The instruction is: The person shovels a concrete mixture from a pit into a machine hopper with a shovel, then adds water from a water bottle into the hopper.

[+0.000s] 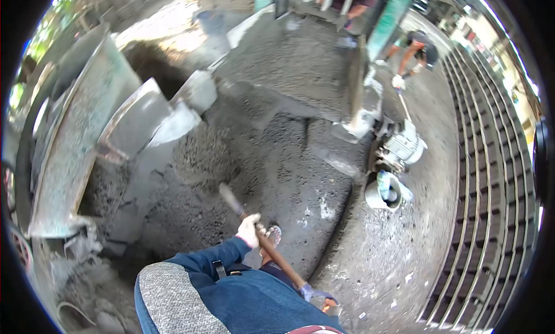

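1. Left hand [250, 230], pale-gloved, is wrapping snugly round the shaft of a long-handled tool [277, 254].
2. Right hand [330, 304] is sitting by the tool's bluish lower end; sleeve and blur are masking the fingers, so cannot tell its grip.
3. Tool is slanting across the front of the body, pale end pointing towards a loose grey heap [205, 152]; contact unclear. Wide hand spacing is probably giving leverage.
4. White bucket [373, 198] is standing just beside a motor-like machine [404, 146]. Inside, a bluish, translucent-looking object is leaning above something dark; contents otherwise unclear.
5. Upright board [357, 82] is edging a broad grey bed [289, 68], presumably retaining the material.
6. Beyond the machine, a co-worker [423, 48] is bending, a gloved hand gripping a bar [404, 105] that is running down towards it.
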`<state>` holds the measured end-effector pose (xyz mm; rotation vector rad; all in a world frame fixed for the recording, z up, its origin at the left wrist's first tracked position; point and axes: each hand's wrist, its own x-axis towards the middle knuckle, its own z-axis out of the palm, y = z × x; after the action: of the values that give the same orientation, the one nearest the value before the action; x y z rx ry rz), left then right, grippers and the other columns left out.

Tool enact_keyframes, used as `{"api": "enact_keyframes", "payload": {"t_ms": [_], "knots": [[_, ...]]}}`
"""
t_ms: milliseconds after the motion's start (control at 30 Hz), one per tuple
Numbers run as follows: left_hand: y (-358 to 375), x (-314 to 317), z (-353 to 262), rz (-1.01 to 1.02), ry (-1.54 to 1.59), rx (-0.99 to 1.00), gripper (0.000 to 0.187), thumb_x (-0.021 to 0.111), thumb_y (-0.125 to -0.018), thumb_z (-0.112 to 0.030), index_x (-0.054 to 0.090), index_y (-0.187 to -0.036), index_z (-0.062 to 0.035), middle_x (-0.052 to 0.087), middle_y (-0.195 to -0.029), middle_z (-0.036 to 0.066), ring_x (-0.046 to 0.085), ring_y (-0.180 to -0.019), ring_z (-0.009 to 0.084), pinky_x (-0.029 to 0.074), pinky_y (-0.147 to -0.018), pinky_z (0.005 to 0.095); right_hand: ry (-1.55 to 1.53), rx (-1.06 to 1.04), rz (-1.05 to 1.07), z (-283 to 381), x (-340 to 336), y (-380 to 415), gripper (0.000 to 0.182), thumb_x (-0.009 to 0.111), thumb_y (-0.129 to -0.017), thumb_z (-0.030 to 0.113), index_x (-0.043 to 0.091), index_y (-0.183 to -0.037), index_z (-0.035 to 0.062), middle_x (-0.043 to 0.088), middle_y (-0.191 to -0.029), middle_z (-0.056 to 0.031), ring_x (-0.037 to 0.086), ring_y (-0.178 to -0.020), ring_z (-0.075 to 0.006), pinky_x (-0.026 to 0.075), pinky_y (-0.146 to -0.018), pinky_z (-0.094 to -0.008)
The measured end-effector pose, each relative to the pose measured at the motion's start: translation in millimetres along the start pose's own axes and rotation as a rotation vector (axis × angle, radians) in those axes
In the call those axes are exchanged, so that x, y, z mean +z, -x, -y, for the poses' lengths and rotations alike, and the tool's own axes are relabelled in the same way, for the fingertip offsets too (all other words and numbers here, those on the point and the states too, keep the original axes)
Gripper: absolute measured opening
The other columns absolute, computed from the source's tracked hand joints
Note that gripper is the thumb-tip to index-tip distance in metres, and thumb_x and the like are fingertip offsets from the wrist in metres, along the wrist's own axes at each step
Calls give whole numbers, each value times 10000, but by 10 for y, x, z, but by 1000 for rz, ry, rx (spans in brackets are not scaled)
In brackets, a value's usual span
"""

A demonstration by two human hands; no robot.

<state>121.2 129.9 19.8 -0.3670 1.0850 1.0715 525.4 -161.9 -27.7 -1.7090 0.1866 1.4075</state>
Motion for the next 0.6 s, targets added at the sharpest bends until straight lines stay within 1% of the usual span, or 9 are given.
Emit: {"api": "enact_keyframes", "payload": {"t_ms": [33, 100, 200, 233, 333, 433, 467, 500, 600], "knots": [[27, 440, -84, 107, -36, 24, 183, 650, -898, -241, 503, -803, -187, 457, -624, 17, 481, -549, 210, 513, -649, 500, -24, -151, -3, 10, -48, -34, 145, 687, -790, 110, 634, -903, 37, 585, -698, -33, 573, -584, -182, 478, -524, -329], [92, 1398, -291, 378, -84, 18, 210, 671, -888, -257, 501, -773, -214, 449, -619, -31, 464, -557, 173, 497, -702, 444, -47, -474, 9, 174, 39, -124, 153, 688, -793, 117, 631, -910, 37, 585, -697, -32, 574, -584, -178, 477, -522, -327], [368, 2926, -557, 614, -114, 56, 242, 686, -908, -269, 505, -759, -211, 459, -599, -25, 478, -545, 168, 480, -661, 419, 112, -1083, -64, 1420, 1137, 666, 155, 672, -842, 194, 621, -918, 69, 630, -782, -50, 619, -689, -194, 505, -604, -355], [325, 3339, -611, 736, -115, 46, 230, 687, -909, -270, 520, -773, -190, 489, -617, -17, 502, -554, 176, 481, -634, 419, -288, -938, 104, 1776, 1484, 1127, 134, 665, -863, 222, 628, -889, 95, 666, -856, -75, 657, -782, -229, 540, -688, -399], [625, 4263, -720, 848, -142, -13, 231, 692, -902, -253, 517, -796, -145, 513, -633, 25, 519, -563, 205, 488, -601, 416, 112, -1418, -316, 2179, 1995, 1380, 152, 693, -860, 221, 620, -893, 93, 653, -837, -95, 655, -753, -232, 540, -665, -381], [482, 4511, -776, 915, -229, 20, 258, 738, -873, -232, 507, -863, -116, 507, -679, 39, 541, -610, 216, 521, -634, 431, 590, -2124, -222, 2504, 2404, 1579, 204, 722, -862, 273, 617, -892, 101, 641, -841, -96, 647, -754, -264, 530, -700, -436], [318, 4476, -793, 885, -264, 40, 253, 739, -872, -242, 516, -847, -125, 519, -669, 33, 546, -605, 214, 528, -643, 434, 729, -2151, -95, 2573, 2575, 1684, 210, 744, -801, 259, 592, -828, 116, 611, -820, -58, 617, -770, -291, 500, -749, -474], [88, 4371, -778, 795, -319, 74, 238, 738, -872, -238, 527, -846, -132, 528, -665, 29, 550, -603, 212, 532, -650, 436, 1015, -2082, -24, 2527, 2635, 1610, 306, 752, -556, 242, 592, -788, 123, 559, -800, -41, 584, -758, -275, 477, -758, -476], [-303, 3882, -745, 718, -409, 140, 190, 735, -869, -222, 564, -861, -140, 552, -673, 22, 562, -604, 212, 538, -712, 451, 1109, -2150, -179, 1962, 2741, 926, 283, 707, -551, 176, 584, -805, 163, 554, -849, -23, 583, -836, -264, 469, -802, -463]]}}
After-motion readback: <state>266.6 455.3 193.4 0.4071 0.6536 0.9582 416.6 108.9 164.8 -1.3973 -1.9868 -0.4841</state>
